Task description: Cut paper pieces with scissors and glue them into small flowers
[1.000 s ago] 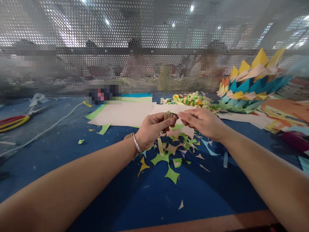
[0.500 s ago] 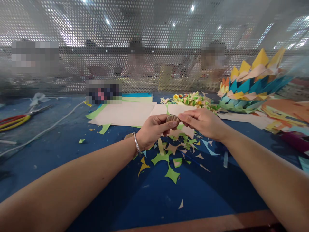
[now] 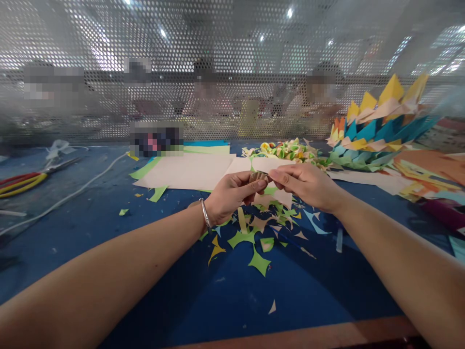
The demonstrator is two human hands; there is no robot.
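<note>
My left hand (image 3: 230,196), with a silver bangle at the wrist, pinches a small round brownish paper coil (image 3: 258,177) between thumb and fingers. My right hand (image 3: 305,184) meets it from the right, fingers pinched on the same coil. Both hands hover above a scatter of green, yellow and pink paper scraps (image 3: 259,228) on the blue table (image 3: 109,228). What the coil is made of is hard to tell; it looks like a rolled paper strip.
White paper sheets (image 3: 189,172) lie behind the hands. A heap of small coloured paper pieces (image 3: 286,149) and a stack of folded coloured paper (image 3: 378,126) stand at the back right. Yellow-handled pliers (image 3: 22,183) and a white cable (image 3: 72,194) lie left. A perforated screen (image 3: 232,72) closes the back.
The hands have stayed almost in place. The coil has turned slightly between the fingertips and the right fingers have closed in on it.
</note>
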